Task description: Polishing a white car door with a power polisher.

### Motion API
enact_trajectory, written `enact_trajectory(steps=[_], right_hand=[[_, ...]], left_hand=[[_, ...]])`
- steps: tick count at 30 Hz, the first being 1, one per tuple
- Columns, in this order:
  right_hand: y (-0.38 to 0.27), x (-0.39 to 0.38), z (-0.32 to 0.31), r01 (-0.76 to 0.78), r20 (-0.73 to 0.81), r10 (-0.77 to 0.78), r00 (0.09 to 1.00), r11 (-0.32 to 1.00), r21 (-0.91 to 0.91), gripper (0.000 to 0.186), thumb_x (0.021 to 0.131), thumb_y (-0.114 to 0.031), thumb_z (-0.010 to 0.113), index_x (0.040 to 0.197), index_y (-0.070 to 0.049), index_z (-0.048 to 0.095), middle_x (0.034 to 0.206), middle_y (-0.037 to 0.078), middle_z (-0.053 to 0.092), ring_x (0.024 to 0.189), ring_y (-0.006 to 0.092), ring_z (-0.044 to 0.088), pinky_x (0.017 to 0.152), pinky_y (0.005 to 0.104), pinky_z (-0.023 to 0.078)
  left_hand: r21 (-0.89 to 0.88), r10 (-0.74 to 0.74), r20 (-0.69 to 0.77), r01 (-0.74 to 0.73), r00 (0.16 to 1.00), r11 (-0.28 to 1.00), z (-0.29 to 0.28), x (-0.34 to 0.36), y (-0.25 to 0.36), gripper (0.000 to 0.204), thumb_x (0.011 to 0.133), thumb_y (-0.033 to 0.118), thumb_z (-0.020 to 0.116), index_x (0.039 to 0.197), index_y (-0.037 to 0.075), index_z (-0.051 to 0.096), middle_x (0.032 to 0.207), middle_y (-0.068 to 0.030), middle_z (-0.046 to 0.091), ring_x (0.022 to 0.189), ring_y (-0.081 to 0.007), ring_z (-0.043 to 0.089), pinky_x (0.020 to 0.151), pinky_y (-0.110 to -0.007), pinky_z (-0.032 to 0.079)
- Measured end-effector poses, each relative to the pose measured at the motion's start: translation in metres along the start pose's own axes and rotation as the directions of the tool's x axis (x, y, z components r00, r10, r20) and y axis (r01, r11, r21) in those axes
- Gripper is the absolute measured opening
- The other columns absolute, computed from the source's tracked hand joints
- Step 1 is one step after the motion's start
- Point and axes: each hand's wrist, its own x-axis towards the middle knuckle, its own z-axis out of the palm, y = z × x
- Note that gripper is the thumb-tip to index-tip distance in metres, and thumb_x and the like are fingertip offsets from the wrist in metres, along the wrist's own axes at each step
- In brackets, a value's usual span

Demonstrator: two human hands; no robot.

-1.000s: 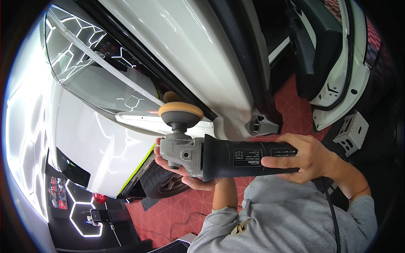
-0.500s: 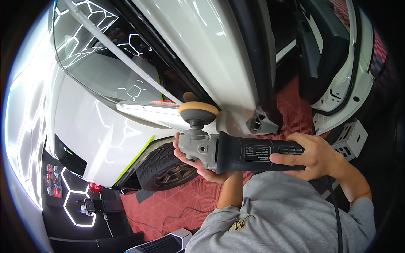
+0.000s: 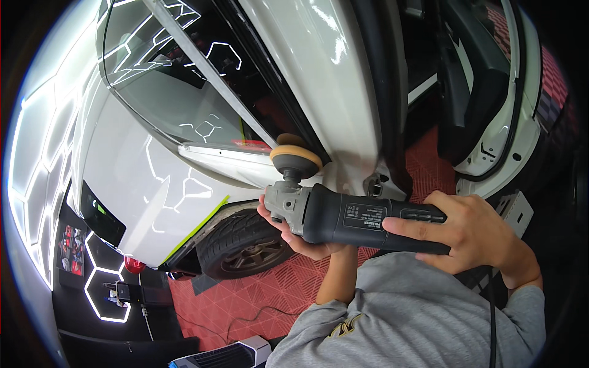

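Note:
A black-and-grey electric polisher [image 3: 353,218] lies nearly level across the middle, held in both my hands. From below, my left hand [image 3: 300,240] cups its grey metal head, the fingertips showing at the far left side. My right hand [image 3: 469,230] wraps round the rear handle, with one finger stretched along the casing. On top of the head, the round yellow pad [image 3: 297,152] faces the white car [image 3: 334,104] at the lower corner of its dark window. Whether the pad touches the surface cannot be made out. A power cord [image 3: 492,319] runs down from the handle end.
An open car door [image 3: 515,110] stands at the right. Below the wheel arch, edged with green tape [image 3: 196,227], is a tyre [image 3: 227,248]. A perforated light-grey box [image 3: 518,214] sits behind my right arm. Another cable [image 3: 251,316] crosses the red tiled floor [image 3: 221,300].
The view has shifted, so the car sits farther right in the picture. The polisher is slightly more tilted, its pad close to the window corner. Both hands keep their hold.

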Motion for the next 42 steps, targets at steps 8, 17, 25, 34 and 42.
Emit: enact_trajectory(steps=[8, 17, 25, 34, 42], right_hand=[[-0.007, 0.013, -0.023, 0.011, -0.078, -0.009, 0.997, 1.000, 0.016, 0.070, 0.060, -0.020, 0.078, 0.127, -0.021, 0.061, 0.088, 0.014, 0.062, 0.066, 0.0232, 0.063, 0.055, 0.0322, 0.055], [-0.013, 0.019, -0.045, 0.125, -0.274, -0.094, 0.957, 0.987, 0.100, 0.077, 0.055, -0.017, 0.079, 0.130, -0.010, 0.058, 0.087, 0.017, 0.064, 0.066, 0.0250, 0.063, 0.055, 0.0321, 0.052], [-0.007, 0.030, -0.072, 0.204, -0.271, -0.158, 0.949, 0.968, 0.148, 0.085, 0.054, -0.016, 0.075, 0.134, 0.001, 0.051, 0.084, 0.015, 0.065, 0.062, 0.0229, 0.060, 0.056, 0.0313, 0.048], [-0.012, 0.059, -0.084, 0.316, -0.392, -0.223, 0.892, 0.930, 0.189, 0.085, 0.058, -0.014, 0.071, 0.136, 0.004, 0.046, 0.114, 0.021, 0.064, 0.091, 0.0298, 0.069, 0.080, 0.0330, 0.054], [-0.027, 0.081, -0.099, 0.393, -0.501, -0.230, 0.834, 0.886, 0.247, 0.086, 0.062, -0.012, 0.069, 0.141, 0.003, 0.039, 0.120, 0.021, 0.062, 0.098, 0.0270, 0.067, 0.088, 0.0314, 0.050]], left_hand=[[0.152, 0.091, 0.106, -0.106, 0.990, 0.983, 0.007, 0.039, -0.018, 0.055, 0.098, 0.023, 0.043, 0.146, 0.013, 0.019, 0.145, -0.0323, 0.025, 0.123, -0.0501, 0.043, 0.102, -0.065, 0.037], [-0.776, -0.313, 0.031, 0.220, 0.949, 0.591, 0.047, 0.100, 0.004, 0.057, 0.100, 0.024, 0.045, 0.148, 0.014, 0.018, 0.149, -0.0296, 0.022, 0.131, -0.0462, 0.036, 0.104, -0.059, 0.038], [-0.549, -0.218, 0.151, 0.265, 0.964, 0.792, 0.074, 0.148, 0.028, 0.058, 0.096, 0.035, 0.041, 0.146, 0.009, 0.026, 0.141, -0.0229, 0.034, 0.125, -0.0343, 0.045, 0.102, -0.047, 0.041], [-0.731, -0.485, 0.313, 0.533, 0.817, 0.426, 0.102, 0.203, 0.044, 0.056, 0.094, 0.039, 0.045, 0.140, 0.008, 0.036, 0.127, -0.0154, 0.049, 0.112, -0.0288, 0.056, 0.095, -0.044, 0.048], [-0.814, -0.354, 0.386, 0.495, 0.852, 0.304, 0.125, 0.255, 0.029, 0.045, 0.096, 0.034, 0.046, 0.131, 0.005, 0.043, 0.112, -0.0149, 0.059, 0.100, -0.0249, 0.063, 0.088, -0.040, 0.053]])
